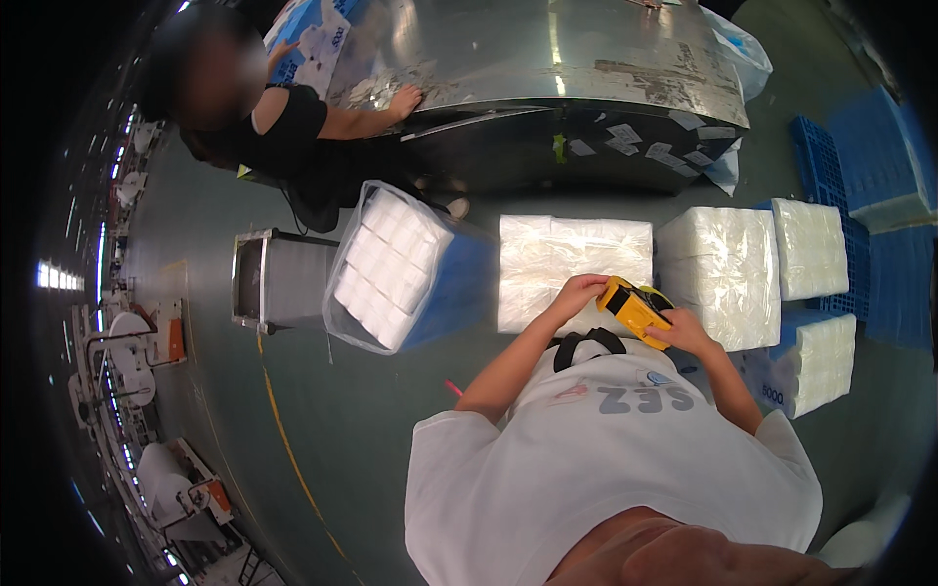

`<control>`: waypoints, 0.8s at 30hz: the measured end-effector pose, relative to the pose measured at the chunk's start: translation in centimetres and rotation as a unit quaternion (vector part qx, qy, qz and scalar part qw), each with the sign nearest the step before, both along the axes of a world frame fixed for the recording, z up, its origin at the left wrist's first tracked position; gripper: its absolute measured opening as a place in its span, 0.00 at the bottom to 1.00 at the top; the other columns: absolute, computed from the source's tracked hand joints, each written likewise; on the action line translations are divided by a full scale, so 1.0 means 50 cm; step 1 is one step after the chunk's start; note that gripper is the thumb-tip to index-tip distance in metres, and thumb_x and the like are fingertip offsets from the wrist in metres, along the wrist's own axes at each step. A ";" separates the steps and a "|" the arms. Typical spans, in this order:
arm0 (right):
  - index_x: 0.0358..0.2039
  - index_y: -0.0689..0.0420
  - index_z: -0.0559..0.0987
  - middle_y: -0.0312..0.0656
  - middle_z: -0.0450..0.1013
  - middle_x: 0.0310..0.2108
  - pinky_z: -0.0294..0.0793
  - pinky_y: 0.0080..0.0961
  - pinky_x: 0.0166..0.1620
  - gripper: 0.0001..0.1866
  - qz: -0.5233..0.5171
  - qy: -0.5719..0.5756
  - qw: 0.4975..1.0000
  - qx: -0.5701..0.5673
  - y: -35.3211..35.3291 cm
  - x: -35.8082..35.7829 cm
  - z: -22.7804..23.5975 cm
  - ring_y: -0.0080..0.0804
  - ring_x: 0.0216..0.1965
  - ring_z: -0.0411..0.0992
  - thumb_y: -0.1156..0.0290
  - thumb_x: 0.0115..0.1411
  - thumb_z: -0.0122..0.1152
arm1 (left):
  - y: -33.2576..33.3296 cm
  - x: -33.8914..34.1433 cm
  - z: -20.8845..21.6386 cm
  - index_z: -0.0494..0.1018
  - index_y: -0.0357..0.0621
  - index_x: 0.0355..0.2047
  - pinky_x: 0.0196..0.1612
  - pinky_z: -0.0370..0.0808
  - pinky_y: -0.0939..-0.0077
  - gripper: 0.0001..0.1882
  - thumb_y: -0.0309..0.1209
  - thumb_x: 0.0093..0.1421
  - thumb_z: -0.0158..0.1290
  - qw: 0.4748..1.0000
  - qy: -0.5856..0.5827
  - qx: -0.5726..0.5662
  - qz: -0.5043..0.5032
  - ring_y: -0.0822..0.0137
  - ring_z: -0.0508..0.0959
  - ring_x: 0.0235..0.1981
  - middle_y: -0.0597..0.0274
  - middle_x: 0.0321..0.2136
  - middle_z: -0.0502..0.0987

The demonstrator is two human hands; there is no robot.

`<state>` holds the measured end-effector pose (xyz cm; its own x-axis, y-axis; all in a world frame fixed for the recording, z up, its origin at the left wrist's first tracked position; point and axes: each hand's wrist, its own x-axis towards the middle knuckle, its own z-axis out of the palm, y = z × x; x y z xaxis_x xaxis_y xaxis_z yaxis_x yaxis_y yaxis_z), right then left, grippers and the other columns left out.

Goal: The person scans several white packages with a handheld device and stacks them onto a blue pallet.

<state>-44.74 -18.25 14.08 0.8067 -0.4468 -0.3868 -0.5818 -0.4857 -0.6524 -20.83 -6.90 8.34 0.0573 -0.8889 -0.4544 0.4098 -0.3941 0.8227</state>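
My left hand (583, 291) and my right hand (687, 332) are in front of my waist, both on a boxy yellow and black hand-held device (635, 310). The fingers of my left hand pinch its left end. My right hand closes around its right end. What kind of device it is, I cannot make out. Just beyond it lies a white pack of tissue rolls or packets (575, 256) in shiny clear film. To its right stands a larger film-wrapped white pack (725, 269).
A clear bag (391, 269) of white packs leans on a metal box (283, 280) at left. A person (264, 127) rests a hand on the metal table (547, 49). More white packs (809, 249) and a blue pallet (831, 186) stand at right.
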 end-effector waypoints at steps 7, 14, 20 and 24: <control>0.24 0.63 0.77 0.49 0.70 0.18 0.66 0.26 0.26 0.29 0.111 0.066 0.978 0.164 0.074 0.254 -0.016 0.34 0.21 0.69 0.44 0.46 0.56 | 0.198 0.137 -0.163 0.71 0.35 0.36 0.37 0.70 0.81 0.11 0.29 0.54 0.48 0.964 0.188 0.104 0.156 0.73 0.73 0.32 0.61 0.32 0.74; 0.26 0.68 0.77 0.53 0.72 0.24 0.68 0.28 0.32 0.38 0.148 0.171 0.961 0.157 0.102 0.383 -0.006 0.40 0.26 0.71 0.37 0.42 0.53 | 0.365 0.303 -0.278 0.72 0.36 0.28 0.28 0.72 0.81 0.06 0.24 0.49 0.54 0.917 -0.084 0.134 0.366 0.73 0.74 0.22 0.62 0.22 0.75; 0.27 0.69 0.77 0.55 0.72 0.25 0.68 0.29 0.33 0.39 0.174 0.216 0.954 0.113 0.094 0.401 -0.074 0.40 0.28 0.71 0.36 0.41 0.53 | 0.394 0.277 -0.465 0.70 0.33 0.33 0.34 0.72 0.75 0.13 0.26 0.48 0.56 0.890 -0.174 0.139 0.397 0.66 0.74 0.30 0.55 0.31 0.74; 0.27 0.67 0.78 0.52 0.72 0.24 0.68 0.28 0.33 0.38 0.150 0.236 0.952 0.127 0.073 0.353 -0.070 0.38 0.27 0.71 0.36 0.42 0.52 | 0.285 0.174 -0.473 0.52 0.30 0.52 0.51 0.64 0.63 0.40 0.35 0.43 0.60 0.712 -0.398 0.496 0.297 0.48 0.62 0.51 0.41 0.53 0.55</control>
